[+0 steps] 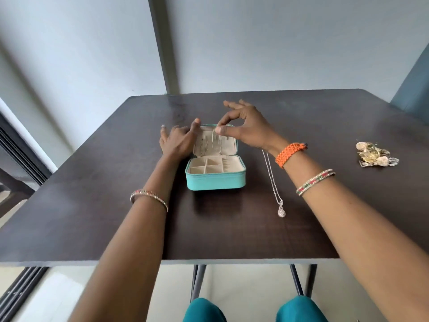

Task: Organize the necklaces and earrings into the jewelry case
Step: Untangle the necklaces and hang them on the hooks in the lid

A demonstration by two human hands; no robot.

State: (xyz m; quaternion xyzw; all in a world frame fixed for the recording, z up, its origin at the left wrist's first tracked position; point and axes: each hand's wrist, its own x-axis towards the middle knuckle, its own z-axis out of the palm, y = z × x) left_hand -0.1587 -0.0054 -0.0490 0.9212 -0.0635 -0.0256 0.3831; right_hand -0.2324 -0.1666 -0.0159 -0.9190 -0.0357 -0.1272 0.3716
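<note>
A thin pale chain necklace (213, 138) hangs inside the upright lid of the open turquoise zip jewelry case (216, 180), pinched at its top by the right hand (246, 126). The left hand (177, 141), fingers loosely spread, rests against the lid's left edge. A silver pendant necklace (275, 189) lies just right of the case, a heap of gold and silver earrings (376, 154) well apart near the dark table's (92, 205) right edge.

A dark brown wooden table (92, 205) on thin black metal legs (197, 282) stands against pale grey walls (278, 43). A dark-framed window (21, 154) runs along the left. The floor (243, 287) is glossy cream.
</note>
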